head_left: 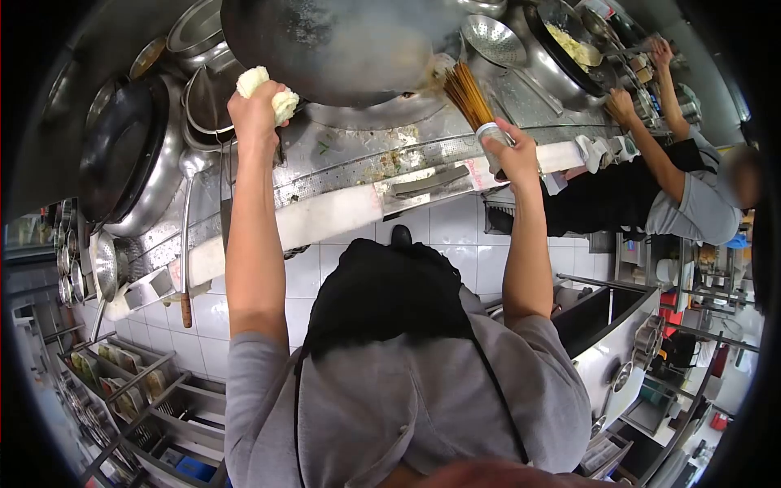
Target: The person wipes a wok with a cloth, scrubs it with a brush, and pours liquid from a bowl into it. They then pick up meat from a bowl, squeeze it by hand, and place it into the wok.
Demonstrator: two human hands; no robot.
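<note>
My left hand (256, 114) is closed around a crumpled pale cloth (252, 79), right at the near-left rim of a large dark wok (268, 41). Whatever lies under the cloth is hidden by my fingers. Steam rises over the wok, blurring its inside. In my right hand (516, 154) is a bamboo wok brush (468, 93), gripped by its white-wrapped handle. Its bristles point up and away from me, with their tips close to the wok's right edge. A perforated skimmer (494, 42) rests just beyond the brush.
Dark pans (122, 154) and a long wooden-handled ladle (189, 163) sit at the left of the wet metal range (350, 154). On the right a co-worker (687, 195) in grey and black works over a second wok (553, 61) with yellowish food. Shelving (175, 411) stands behind me.
</note>
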